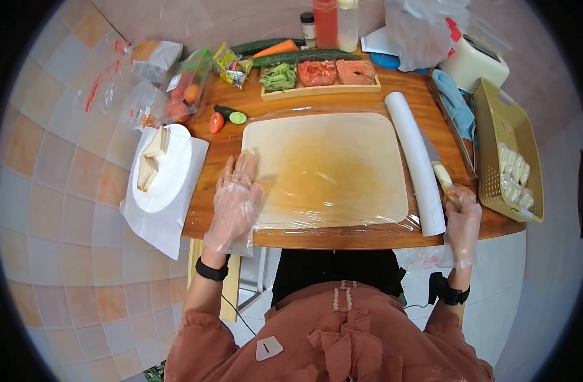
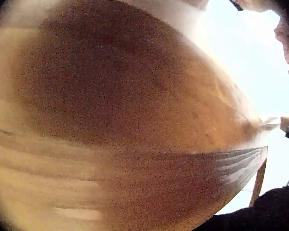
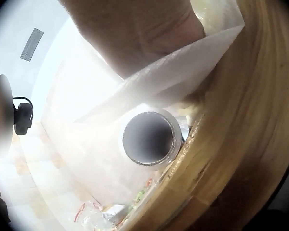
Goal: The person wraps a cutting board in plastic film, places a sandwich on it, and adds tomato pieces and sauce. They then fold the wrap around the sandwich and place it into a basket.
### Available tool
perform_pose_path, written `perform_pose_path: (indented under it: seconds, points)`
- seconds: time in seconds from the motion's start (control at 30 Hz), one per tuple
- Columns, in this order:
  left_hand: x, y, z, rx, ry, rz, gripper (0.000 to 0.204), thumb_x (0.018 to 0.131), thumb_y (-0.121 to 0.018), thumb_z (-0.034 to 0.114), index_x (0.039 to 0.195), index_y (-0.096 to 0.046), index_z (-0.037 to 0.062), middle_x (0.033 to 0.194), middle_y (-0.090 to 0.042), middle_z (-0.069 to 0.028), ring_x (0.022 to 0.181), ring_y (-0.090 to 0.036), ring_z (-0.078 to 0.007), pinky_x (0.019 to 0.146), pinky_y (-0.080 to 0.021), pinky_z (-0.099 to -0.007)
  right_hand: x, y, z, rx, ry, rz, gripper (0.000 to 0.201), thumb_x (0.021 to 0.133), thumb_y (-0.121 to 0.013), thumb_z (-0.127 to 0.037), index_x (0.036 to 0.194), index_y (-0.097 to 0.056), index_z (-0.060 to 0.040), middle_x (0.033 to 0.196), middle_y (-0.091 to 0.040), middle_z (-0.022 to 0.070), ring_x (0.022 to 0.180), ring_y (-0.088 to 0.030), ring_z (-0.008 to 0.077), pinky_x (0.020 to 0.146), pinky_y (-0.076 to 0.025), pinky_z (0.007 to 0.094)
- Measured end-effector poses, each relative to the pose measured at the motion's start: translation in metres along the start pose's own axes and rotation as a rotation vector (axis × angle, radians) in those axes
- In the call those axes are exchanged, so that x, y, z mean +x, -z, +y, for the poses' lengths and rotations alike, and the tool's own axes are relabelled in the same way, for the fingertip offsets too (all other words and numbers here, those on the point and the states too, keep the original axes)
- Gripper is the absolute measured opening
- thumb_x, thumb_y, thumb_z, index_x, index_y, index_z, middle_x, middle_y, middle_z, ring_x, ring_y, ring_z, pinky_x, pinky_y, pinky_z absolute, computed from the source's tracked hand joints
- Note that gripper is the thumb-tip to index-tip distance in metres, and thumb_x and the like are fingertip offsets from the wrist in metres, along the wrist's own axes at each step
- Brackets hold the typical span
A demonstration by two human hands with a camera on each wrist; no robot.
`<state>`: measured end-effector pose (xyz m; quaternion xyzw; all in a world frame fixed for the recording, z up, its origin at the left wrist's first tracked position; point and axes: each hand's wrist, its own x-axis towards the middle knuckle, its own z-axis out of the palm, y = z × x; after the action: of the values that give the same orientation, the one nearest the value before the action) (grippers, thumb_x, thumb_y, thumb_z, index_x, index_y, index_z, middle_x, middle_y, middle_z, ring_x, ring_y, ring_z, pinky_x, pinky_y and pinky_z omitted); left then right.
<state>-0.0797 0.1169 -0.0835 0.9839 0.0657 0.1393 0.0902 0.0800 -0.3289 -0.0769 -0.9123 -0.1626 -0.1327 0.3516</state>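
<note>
In the head view, my left hand point(image 1: 233, 210), in a clear plastic glove, lies with fingers extended over the left edge of the cutting board point(image 1: 266, 137). Clear plastic wrap point(image 1: 342, 215) is spread over this board. Its roll point(image 1: 414, 162) stretches along the board's right side; the roll's hollow end point(image 3: 151, 138) shows in the right wrist view. Just right of the roll, my gloved right hand point(image 1: 463, 219) grips the pale handle of a knife point(image 1: 443, 175), whose blade is partly hidden behind the roll. The left wrist view is mostly a blurred brown tabletop point(image 2: 135, 96).
Sandwich pieces point(image 1: 152, 156) sit on a white plate point(image 1: 177, 175) at left. Behind the board are a cut tomato point(image 1: 216, 122), cucumber point(image 1: 238, 118) and a tray point(image 1: 317, 91) of chopped fillings. A basket point(image 1: 492, 165) with wrapped packets, a blue cloth point(image 1: 454, 102) and a toaster point(image 1: 475, 63) stand right.
</note>
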Motion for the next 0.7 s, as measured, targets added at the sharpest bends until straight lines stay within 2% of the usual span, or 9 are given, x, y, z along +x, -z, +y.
perform_pose_path:
  seconds: [0.1,0.17,0.3,0.37,0.4,0.47,0.6,0.67,0.7]
  points:
    - [0.000,-0.004,-0.005,0.005,0.012,0.020,0.062,0.101,-0.052,0.027,0.156,-0.039,0.0040,0.158,-0.042,-0.0235,0.145,-0.035,-0.0506,0.120,-0.027,-0.0554,0.001,0.000,-0.010,-0.039,-0.045,0.032,0.028,0.083,-0.067,0.008,0.110,-0.067,0.0007,0.115,-0.070,0.0237,0.102,-0.068,0.0377,0.088,-0.053,0.0408]
    - [0.000,-0.005,-0.006,0.005,0.010,0.041,0.062,0.100,-0.054,0.027,0.156,-0.040,0.0032,0.158,-0.043,-0.0234,0.145,-0.036,-0.0508,0.120,-0.027,-0.0556,0.005,0.000,-0.014,0.025,-0.302,-0.009,0.029,0.085,-0.066,0.007,0.114,-0.065,0.0024,0.112,-0.070,0.0260,0.101,-0.068,0.0391,0.089,-0.052,0.0417]
    - [-0.001,-0.005,-0.006,0.047,0.040,0.040,0.062,0.100,-0.055,0.028,0.155,-0.041,0.0015,0.158,-0.042,-0.0229,0.145,-0.036,-0.0504,0.120,-0.027,-0.0554,0.004,-0.001,-0.017,-0.011,-0.188,0.038,0.034,0.088,-0.063,0.005,0.122,-0.065,0.0037,0.110,-0.070,0.0279,0.099,-0.068,0.0402,0.091,-0.052,0.0417]
    - [-0.002,-0.004,-0.006,0.049,0.035,0.039,0.062,0.100,-0.055,0.028,0.155,-0.041,0.0014,0.159,-0.042,-0.0226,0.145,-0.035,-0.0501,0.120,-0.026,-0.0554,0.006,0.001,-0.023,0.011,-0.190,0.028,0.040,0.091,-0.057,0.005,0.131,-0.064,0.0019,0.105,-0.071,0.0250,0.089,-0.069,0.0331,0.084,-0.053,0.0372]
    - [-0.002,-0.003,-0.005,0.052,0.058,0.032,0.062,0.100,-0.055,0.028,0.155,-0.041,0.0018,0.159,-0.041,-0.0223,0.146,-0.035,-0.0496,0.120,-0.026,-0.0554,0.006,0.001,-0.023,0.014,-0.190,0.039,0.040,0.091,-0.057,0.005,0.131,-0.064,0.0019,0.105,-0.071,0.0250,0.089,-0.069,0.0331,0.084,-0.053,0.0372]
    - [-0.003,-0.001,-0.004,0.058,0.071,0.032,0.062,0.100,-0.054,0.029,0.155,-0.041,0.0022,0.160,-0.041,-0.0220,0.146,-0.034,-0.0491,0.121,-0.026,-0.0554,0.005,0.001,-0.023,0.021,-0.161,0.048,0.045,0.092,-0.058,0.005,0.136,-0.062,-0.0015,0.112,-0.068,0.0300,0.100,-0.066,0.0428,0.091,-0.051,0.0431]
    - [-0.006,-0.001,-0.007,0.036,0.091,0.013,0.063,0.100,-0.054,0.029,0.156,-0.040,0.0033,0.160,-0.040,-0.0214,0.148,-0.032,-0.0483,0.121,-0.025,-0.0563,0.003,0.005,-0.027,-0.032,-0.244,0.030,0.046,0.092,-0.058,0.006,0.137,-0.062,-0.0022,0.113,-0.067,0.0307,0.100,-0.065,0.0437,0.091,-0.050,0.0431]
    - [-0.006,0.001,-0.008,0.044,0.090,0.009,0.064,0.100,-0.055,0.030,0.156,-0.040,0.0035,0.160,-0.040,-0.0213,0.148,-0.032,-0.0480,0.120,-0.026,-0.0566,0.002,0.001,-0.017,-0.044,-0.163,0.049,0.046,0.092,-0.058,0.007,0.137,-0.062,-0.0016,0.113,-0.067,0.0309,0.100,-0.065,0.0437,0.090,-0.050,0.0421]
    - [-0.006,0.003,-0.007,0.059,0.068,0.017,0.062,0.100,-0.053,0.027,0.154,-0.040,-0.0004,0.157,-0.043,-0.0240,0.147,-0.036,-0.0456,0.123,-0.024,-0.0528,0.002,-0.001,-0.013,-0.044,-0.164,0.056,0.046,0.092,-0.058,0.007,0.137,-0.062,-0.0016,0.113,-0.067,0.0309,0.100,-0.065,0.0437,0.090,-0.050,0.0421]
